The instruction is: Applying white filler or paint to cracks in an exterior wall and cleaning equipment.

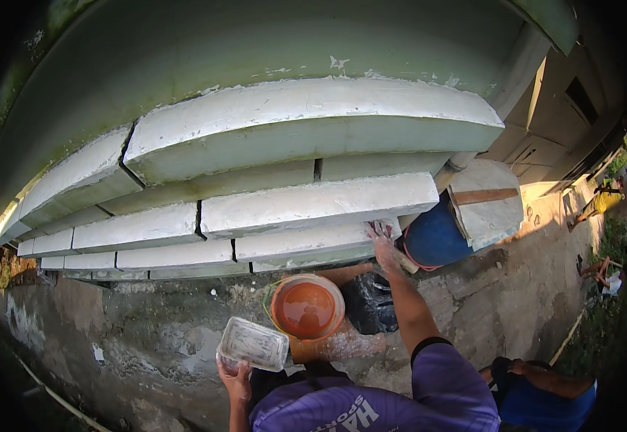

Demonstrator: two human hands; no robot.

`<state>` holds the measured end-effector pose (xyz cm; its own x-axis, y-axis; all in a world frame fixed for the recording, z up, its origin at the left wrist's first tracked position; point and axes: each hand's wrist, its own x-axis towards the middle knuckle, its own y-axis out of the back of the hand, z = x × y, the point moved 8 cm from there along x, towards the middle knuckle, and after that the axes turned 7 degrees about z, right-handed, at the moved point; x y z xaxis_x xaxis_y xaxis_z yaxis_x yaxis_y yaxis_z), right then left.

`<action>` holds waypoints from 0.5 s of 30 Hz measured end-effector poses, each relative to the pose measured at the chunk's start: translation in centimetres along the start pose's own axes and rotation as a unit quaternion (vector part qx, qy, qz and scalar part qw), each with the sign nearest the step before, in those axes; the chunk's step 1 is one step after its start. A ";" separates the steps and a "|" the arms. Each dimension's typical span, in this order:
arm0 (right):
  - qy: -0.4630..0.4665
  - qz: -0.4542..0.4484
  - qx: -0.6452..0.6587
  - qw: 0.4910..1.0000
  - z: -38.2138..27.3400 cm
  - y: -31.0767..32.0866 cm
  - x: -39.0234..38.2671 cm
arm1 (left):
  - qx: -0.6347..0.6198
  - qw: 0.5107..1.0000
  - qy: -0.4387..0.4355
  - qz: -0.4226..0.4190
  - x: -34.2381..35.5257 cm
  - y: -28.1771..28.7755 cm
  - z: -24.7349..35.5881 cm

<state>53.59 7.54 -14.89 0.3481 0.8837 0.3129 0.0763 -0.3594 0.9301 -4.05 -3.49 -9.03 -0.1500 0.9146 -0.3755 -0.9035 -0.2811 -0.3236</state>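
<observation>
Stacked white-painted concrete slabs (285, 209) lean against a green wall above rough concrete ground. An orange plastic bucket (306, 307) holds brownish liquid. The left hand (235, 380) grips a clear rectangular plastic tub (253, 343), contents unclear. The right hand (383, 243), arm outstretched, presses spread fingers (378, 230) on a slab's right end.
</observation>
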 end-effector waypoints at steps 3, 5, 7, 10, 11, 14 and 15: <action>0.042 -0.026 -0.062 0.997 0.3 -2.3 0.2 | 0.006 0.999 -0.001 0.037 -1.5 0.9 -0.4; 0.054 0.003 -0.081 0.995 0.0 -2.6 -0.1 | 0.009 0.998 -0.002 0.054 -2.2 1.0 -0.5; 0.056 -0.014 -0.096 0.994 1.1 -3.1 -0.1 | 0.012 0.998 0.004 0.061 -2.7 0.1 -0.7; 0.119 -0.023 -0.069 0.990 0.1 -1.7 -0.2 | -0.008 0.997 0.022 0.070 -2.6 -1.0 -0.9; 0.119 -0.024 -0.062 0.991 -0.6 -2.4 -0.5 | -0.007 0.997 0.018 0.070 -2.5 -1.1 -0.8; 0.146 0.001 -0.124 0.982 1.1 -3.1 -2.1 | -0.016 0.999 0.028 0.038 -1.6 -2.6 -1.9; 0.144 0.002 -0.125 0.982 1.0 -3.2 -2.2 | -0.025 0.999 0.028 0.032 -1.6 -2.9 -1.8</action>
<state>53.54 6.43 -18.70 0.0662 0.9437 0.3242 -0.1689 -0.3097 0.9357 -0.47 -4.68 -9.01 -0.1824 0.8773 -0.4438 -0.8718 -0.3530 -0.3395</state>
